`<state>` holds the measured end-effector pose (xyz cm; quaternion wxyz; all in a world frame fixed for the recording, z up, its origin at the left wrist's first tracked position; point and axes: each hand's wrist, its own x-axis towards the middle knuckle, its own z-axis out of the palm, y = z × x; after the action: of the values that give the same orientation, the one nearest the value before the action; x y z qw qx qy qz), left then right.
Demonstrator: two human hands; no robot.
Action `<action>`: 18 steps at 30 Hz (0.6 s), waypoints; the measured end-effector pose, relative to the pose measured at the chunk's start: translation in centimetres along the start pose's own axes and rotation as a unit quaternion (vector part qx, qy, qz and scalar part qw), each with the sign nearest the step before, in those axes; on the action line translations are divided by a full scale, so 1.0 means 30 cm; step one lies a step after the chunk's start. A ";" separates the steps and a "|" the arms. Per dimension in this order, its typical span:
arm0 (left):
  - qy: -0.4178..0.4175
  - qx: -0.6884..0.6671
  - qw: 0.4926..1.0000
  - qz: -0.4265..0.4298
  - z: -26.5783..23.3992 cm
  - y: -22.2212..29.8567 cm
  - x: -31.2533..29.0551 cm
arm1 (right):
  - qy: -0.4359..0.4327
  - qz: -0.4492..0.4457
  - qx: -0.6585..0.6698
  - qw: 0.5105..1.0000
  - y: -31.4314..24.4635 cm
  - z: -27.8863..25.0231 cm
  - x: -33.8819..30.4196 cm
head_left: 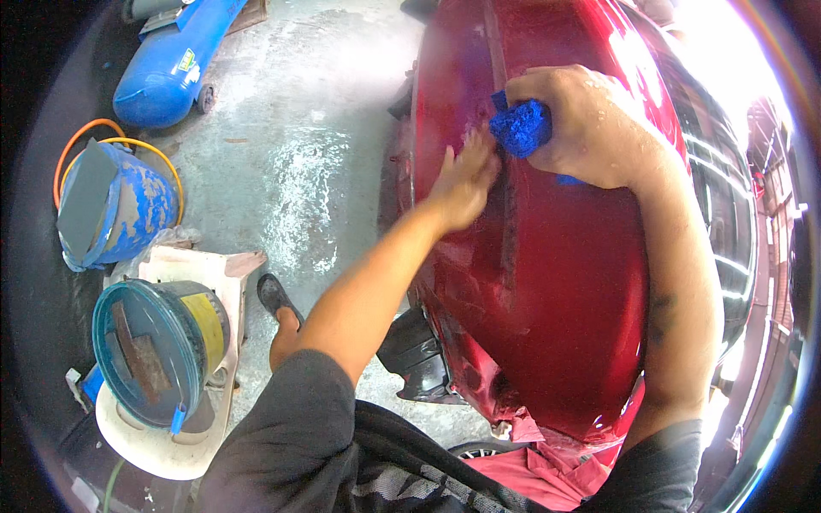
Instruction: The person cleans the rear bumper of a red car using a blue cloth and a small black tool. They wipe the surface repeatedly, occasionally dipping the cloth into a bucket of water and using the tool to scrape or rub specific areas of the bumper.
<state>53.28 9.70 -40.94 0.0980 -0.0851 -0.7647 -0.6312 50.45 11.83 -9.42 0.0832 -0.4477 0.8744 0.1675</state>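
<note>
A glossy red car body panel stretches out in front of me, with a dark strip running lengthwise along it. My right hand is raised over its far part, fingers closed around a bunched, wet-looking blue cloth. Drops of water cling to the back of that hand. Just left of the cloth, my left hand lies over the panel's left side with its fingers stretched out, slightly smeared by motion, holding nothing. Whether its whole palm touches the surface is hard to tell.
To my left, a teal-rimmed bucket holding water and a brownish block sits on a white plastic stool. Beyond it are a worn blue bucket, an orange hose and a blue air tank. The concrete floor is wet.
</note>
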 end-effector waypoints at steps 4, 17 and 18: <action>-0.028 -0.018 0.999 0.005 0.076 0.061 -0.122 | 0.122 -0.030 -0.023 0.992 0.068 0.054 -0.050; -0.017 0.021 0.998 -0.053 0.044 0.071 0.020 | 0.118 -0.064 -0.119 0.984 0.051 0.034 -0.070; -0.007 0.021 0.998 -0.053 0.028 0.067 0.023 | 0.069 -0.037 -0.155 0.985 0.001 0.023 -0.086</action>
<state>53.07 10.91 -39.01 0.0608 -0.0465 -0.7817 -0.6190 51.95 14.05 -9.29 -0.0419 -0.4977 0.8242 0.2668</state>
